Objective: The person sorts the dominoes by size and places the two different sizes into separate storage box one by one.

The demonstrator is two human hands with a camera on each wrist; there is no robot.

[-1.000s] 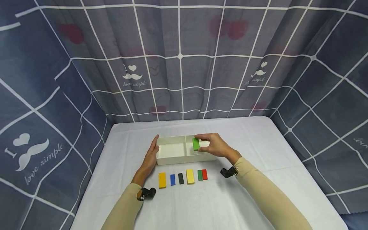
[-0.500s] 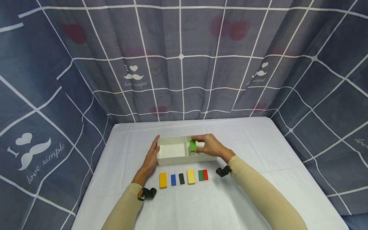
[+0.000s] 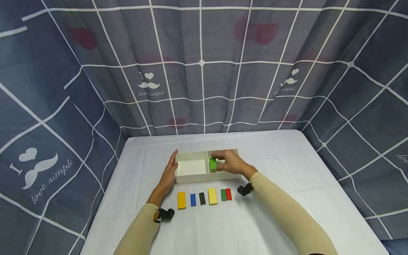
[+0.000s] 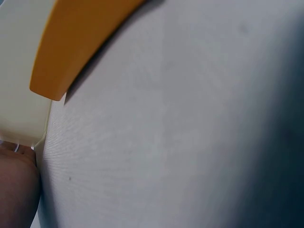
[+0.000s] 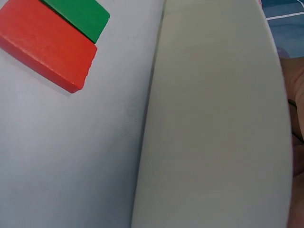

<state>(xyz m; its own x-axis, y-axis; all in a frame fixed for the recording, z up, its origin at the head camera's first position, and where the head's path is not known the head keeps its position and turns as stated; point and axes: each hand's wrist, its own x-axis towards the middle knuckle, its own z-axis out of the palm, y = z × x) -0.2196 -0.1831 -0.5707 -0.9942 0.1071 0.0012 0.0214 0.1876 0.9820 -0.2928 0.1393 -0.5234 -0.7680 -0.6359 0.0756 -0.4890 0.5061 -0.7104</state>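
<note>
A light green block (image 3: 213, 163) is pinched between the thumb and fingers of my right hand (image 3: 234, 163), low inside the narrower right compartment of a white divided box (image 3: 207, 177). Whether the block touches the box floor cannot be made out. My left hand (image 3: 167, 176) lies along the box's left end with its fingers fairly straight, touching the wall. In the right wrist view the box's front wall (image 5: 213, 118) hides most of the right hand. The wider left compartment shows its bare floor.
In front of the box lies a row of blocks: orange-yellow (image 3: 181, 200), blue (image 3: 193, 199), black (image 3: 202, 198), pale yellow (image 3: 212, 196), dark green (image 3: 224, 194) and red (image 3: 228, 194). The last two lie side by side. A patterned curtain (image 3: 185, 81) surrounds the white-covered table.
My right hand has moved left and down with the light green block, bringing it from above the right compartment to inside it, near the divider. The left hand has stayed against the box.
</note>
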